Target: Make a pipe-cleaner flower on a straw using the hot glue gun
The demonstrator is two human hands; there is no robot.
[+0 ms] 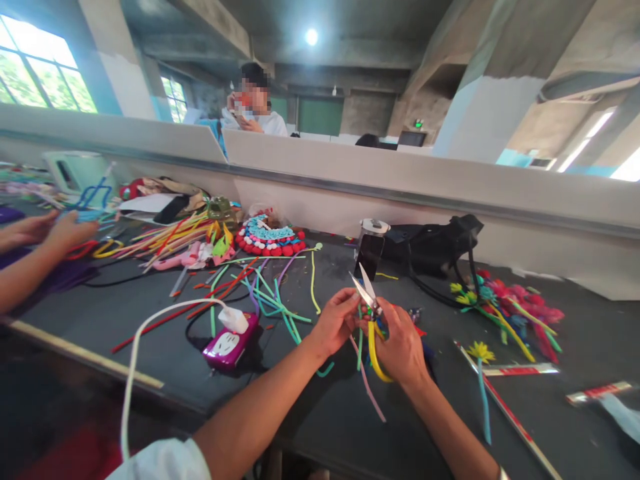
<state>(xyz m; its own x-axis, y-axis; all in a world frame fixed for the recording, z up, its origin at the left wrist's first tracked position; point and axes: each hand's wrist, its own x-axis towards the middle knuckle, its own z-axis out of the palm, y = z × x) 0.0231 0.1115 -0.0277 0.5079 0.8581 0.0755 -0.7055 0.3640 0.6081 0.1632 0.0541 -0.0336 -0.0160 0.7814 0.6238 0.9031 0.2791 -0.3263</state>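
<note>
My right hand is closed around a pair of scissors with yellow handles, its blades parted and pointing up and away. Close beside it, my left hand pinches what looks like a green pipe cleaner near the scissors; my fingers hide part of it. A pink pipe cleaner trails below both hands, and I cannot tell whether it is held. Left of my hands, green, purple and red pipe cleaners lie scattered on the dark table.
A purple power strip with a white charger stands on the left. Behind my hands are a phone and black bag. Fuzzy flowers lie right. A co-worker's hands work at far left; another person is beyond the partition.
</note>
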